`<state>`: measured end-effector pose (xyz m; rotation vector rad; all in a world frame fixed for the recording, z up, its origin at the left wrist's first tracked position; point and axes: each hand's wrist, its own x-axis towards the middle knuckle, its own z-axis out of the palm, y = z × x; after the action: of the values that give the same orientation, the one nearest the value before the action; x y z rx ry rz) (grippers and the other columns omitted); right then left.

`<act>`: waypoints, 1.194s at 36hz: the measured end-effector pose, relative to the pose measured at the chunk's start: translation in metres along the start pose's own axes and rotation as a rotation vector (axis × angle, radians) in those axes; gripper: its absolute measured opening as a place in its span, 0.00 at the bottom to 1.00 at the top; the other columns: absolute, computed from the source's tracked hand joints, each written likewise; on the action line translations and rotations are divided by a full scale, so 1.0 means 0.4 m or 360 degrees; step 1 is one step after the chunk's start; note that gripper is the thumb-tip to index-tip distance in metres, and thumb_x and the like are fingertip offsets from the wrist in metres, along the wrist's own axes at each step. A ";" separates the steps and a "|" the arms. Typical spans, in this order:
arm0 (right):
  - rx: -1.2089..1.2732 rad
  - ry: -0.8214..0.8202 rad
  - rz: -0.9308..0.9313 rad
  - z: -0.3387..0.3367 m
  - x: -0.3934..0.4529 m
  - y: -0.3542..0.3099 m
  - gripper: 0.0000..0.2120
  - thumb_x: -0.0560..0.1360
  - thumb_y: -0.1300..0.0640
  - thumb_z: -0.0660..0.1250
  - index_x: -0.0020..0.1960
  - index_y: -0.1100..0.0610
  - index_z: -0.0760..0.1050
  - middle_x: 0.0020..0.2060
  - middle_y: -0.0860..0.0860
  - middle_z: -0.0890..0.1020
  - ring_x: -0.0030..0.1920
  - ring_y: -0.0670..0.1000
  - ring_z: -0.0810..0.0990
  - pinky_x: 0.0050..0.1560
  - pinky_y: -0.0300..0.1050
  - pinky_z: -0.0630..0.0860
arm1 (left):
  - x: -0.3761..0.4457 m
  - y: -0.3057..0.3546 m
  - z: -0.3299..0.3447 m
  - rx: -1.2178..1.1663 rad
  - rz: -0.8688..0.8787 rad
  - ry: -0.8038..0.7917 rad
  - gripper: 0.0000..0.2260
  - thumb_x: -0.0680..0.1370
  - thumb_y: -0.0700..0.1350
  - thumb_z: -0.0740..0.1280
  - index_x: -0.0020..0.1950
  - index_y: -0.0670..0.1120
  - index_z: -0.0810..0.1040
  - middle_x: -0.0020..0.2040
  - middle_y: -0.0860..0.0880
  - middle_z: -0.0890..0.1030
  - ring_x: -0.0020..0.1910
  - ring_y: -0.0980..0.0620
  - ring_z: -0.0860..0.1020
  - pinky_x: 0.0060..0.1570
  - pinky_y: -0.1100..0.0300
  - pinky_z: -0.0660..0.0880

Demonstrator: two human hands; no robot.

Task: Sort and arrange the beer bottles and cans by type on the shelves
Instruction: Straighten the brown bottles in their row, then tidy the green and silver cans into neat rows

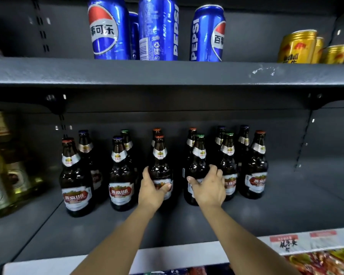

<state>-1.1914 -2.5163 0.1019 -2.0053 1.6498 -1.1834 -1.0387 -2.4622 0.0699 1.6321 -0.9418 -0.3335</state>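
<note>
Head view: on the dark grey metal shelf (286, 205), the left hand (152, 190) grips a red-capped brown glass beer bottle (160, 163); the right hand (209, 187) curls round a green-capped brown glass bottle (198, 165). Neighbours stand close, so lifting carelessly could probably knock the green-capped bottle beside it (228, 167) over.

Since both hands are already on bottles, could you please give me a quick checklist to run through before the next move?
1. Left hand grips the red-capped bottle: ok.
2. Right hand wraps the green-capped bottle: ok.
3. Both bottles upright: ok.
4. Caps differ, so they belong apart: ok.
5. Bare space on the lower shelf at right: ok.
6. Neighbouring bottle close beside the right hand, clearance: cannot tell.
</note>
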 end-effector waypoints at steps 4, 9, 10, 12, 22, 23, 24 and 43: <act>-0.0029 -0.0014 -0.0046 -0.006 0.000 0.005 0.37 0.70 0.40 0.72 0.70 0.57 0.62 0.64 0.53 0.70 0.66 0.56 0.69 0.52 0.51 0.74 | -0.001 0.001 -0.001 0.0011 0.0020 0.0008 0.41 0.71 0.42 0.76 0.77 0.51 0.54 0.63 0.45 0.75 0.59 0.49 0.76 0.61 0.57 0.70; -0.0059 0.0046 -0.0140 -0.030 0.000 0.024 0.33 0.75 0.36 0.63 0.71 0.56 0.63 0.61 0.51 0.71 0.62 0.54 0.73 0.43 0.47 0.70 | -0.005 0.007 -0.004 -0.0004 0.0059 -0.0002 0.40 0.72 0.40 0.75 0.77 0.49 0.54 0.64 0.46 0.75 0.59 0.50 0.75 0.58 0.61 0.68; -0.0006 0.0137 -0.0137 -0.038 0.001 0.030 0.30 0.76 0.37 0.62 0.68 0.57 0.65 0.59 0.51 0.73 0.59 0.54 0.74 0.43 0.47 0.71 | -0.006 0.009 -0.005 -0.0011 0.0072 -0.0010 0.40 0.72 0.40 0.75 0.77 0.49 0.54 0.64 0.46 0.75 0.58 0.51 0.75 0.58 0.61 0.68; 0.0091 0.0359 -0.0134 -0.054 0.010 0.048 0.24 0.76 0.43 0.65 0.63 0.59 0.69 0.54 0.54 0.76 0.54 0.57 0.76 0.44 0.51 0.72 | -0.009 0.010 -0.007 -0.0021 0.0095 -0.0025 0.39 0.73 0.39 0.74 0.77 0.49 0.54 0.63 0.46 0.76 0.56 0.52 0.75 0.57 0.62 0.68; -0.0057 0.0210 -0.0108 -0.104 0.072 0.134 0.25 0.79 0.50 0.63 0.73 0.56 0.64 0.71 0.53 0.68 0.64 0.57 0.73 0.50 0.52 0.74 | -0.013 0.013 -0.011 0.0016 0.0125 -0.0016 0.40 0.73 0.40 0.74 0.78 0.47 0.54 0.65 0.44 0.75 0.57 0.52 0.74 0.58 0.60 0.68; -0.0063 0.0183 -0.0113 -0.105 0.069 0.134 0.25 0.79 0.51 0.63 0.73 0.56 0.62 0.71 0.53 0.67 0.65 0.57 0.72 0.51 0.53 0.75 | -0.011 0.011 -0.011 0.0023 0.0112 -0.0011 0.40 0.73 0.40 0.74 0.78 0.48 0.54 0.66 0.44 0.75 0.58 0.50 0.74 0.58 0.59 0.68; -0.0066 0.0156 -0.0121 -0.105 0.065 0.135 0.26 0.79 0.51 0.64 0.74 0.56 0.61 0.72 0.53 0.66 0.66 0.57 0.72 0.52 0.53 0.75 | -0.013 0.011 -0.012 0.0031 0.0099 -0.0012 0.40 0.73 0.41 0.74 0.78 0.48 0.53 0.66 0.44 0.74 0.59 0.50 0.75 0.59 0.59 0.68; -0.0033 0.0179 -0.0278 -0.074 -0.042 0.111 0.22 0.75 0.58 0.67 0.67 0.60 0.69 0.63 0.58 0.74 0.62 0.61 0.72 0.51 0.55 0.74 | -0.162 0.011 -0.073 0.0705 0.0072 -0.0010 0.23 0.78 0.49 0.67 0.71 0.44 0.68 0.66 0.43 0.71 0.62 0.44 0.73 0.56 0.56 0.70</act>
<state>-1.2433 -2.5066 0.0839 -2.1695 1.5693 -1.3669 -1.0622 -2.3953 0.0654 2.0065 -1.1103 -0.1006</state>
